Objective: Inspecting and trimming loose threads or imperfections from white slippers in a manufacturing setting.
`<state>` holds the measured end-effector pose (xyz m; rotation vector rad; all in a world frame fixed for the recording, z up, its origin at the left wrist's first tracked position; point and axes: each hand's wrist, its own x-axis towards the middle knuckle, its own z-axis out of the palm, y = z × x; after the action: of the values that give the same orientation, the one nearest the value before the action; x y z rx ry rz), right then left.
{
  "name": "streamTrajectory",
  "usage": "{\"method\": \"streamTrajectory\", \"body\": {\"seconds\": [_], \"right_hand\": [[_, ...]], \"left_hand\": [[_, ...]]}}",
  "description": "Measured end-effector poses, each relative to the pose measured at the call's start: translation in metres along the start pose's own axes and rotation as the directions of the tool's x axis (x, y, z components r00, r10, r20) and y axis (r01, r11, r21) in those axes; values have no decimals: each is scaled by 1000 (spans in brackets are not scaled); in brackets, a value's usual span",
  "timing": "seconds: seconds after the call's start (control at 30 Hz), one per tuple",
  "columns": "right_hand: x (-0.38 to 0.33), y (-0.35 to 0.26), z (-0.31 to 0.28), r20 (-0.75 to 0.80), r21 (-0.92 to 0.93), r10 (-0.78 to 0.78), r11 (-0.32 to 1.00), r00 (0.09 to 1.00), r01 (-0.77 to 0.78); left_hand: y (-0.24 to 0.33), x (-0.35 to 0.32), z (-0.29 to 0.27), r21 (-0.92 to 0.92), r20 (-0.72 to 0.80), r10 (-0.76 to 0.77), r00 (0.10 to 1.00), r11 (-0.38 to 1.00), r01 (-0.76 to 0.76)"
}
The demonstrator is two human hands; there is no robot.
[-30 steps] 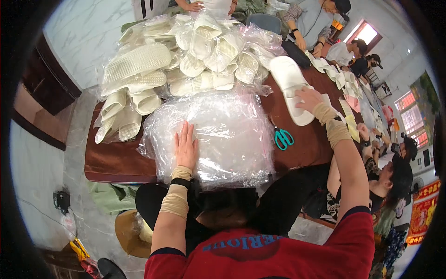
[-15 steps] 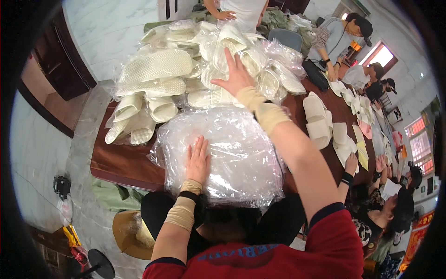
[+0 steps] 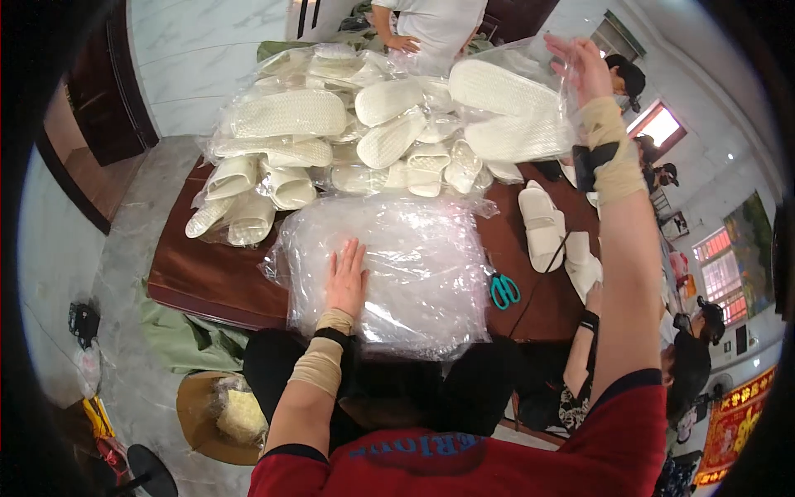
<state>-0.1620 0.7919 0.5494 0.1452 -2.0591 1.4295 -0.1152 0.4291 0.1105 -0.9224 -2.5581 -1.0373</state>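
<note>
My left hand [image 3: 346, 277] lies flat, fingers extended, on a thick stack of clear plastic bags [image 3: 422, 273] at the table's front edge. Up at the right, my right hand [image 3: 584, 70] is closed on the edge of a clear bag with a pair of white slippers [image 3: 513, 108] in it. The bagged slippers are raised, soles showing, over the right end of a heap of bagged white slippers [image 3: 286, 116]. Bandage wraps both of my wrists.
Teal-handled scissors [image 3: 503, 291] lie right of the stack on the dark red table [image 3: 215, 277]. Unbagged white slippers [image 3: 542, 228] lie farther right, near a co-worker's arm [image 3: 584, 348]. A person in white [image 3: 439, 29] stands behind the heap. A cardboard box [image 3: 199, 418] sits on the floor.
My right hand has moved from the heap up and to the right, lifting a bagged pair of slippers. My left hand stays on the stack. The scissors have come into sight.
</note>
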Motion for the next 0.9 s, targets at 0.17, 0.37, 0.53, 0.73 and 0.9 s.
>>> {"method": "streamTrajectory", "body": {"seconds": [0.17,0.37,0.53,0.73,0.9], "right_hand": [[-10,-28,-6,205,-359,302,908,931,-216],[-18,-38,7,284,-134,180,980,942,-147],[-68,-84,-8,332,210,-151,974,931,83],[-244,-17,-23,609,-93,118,993,784,-77],[-359,94,-7,453,-346,684,726,572,-594]], "left_hand": [[-2,-3,1,6,-19,17,1000,1000,-17],[-6,-4,4,-4,-23,36,999,999,-36],[-6,-4,5,37,-8,42,999,998,-41],[-12,-1,14,49,-47,59,997,997,-56],[-22,-2,19,292,390,-172,904,955,56]]}}
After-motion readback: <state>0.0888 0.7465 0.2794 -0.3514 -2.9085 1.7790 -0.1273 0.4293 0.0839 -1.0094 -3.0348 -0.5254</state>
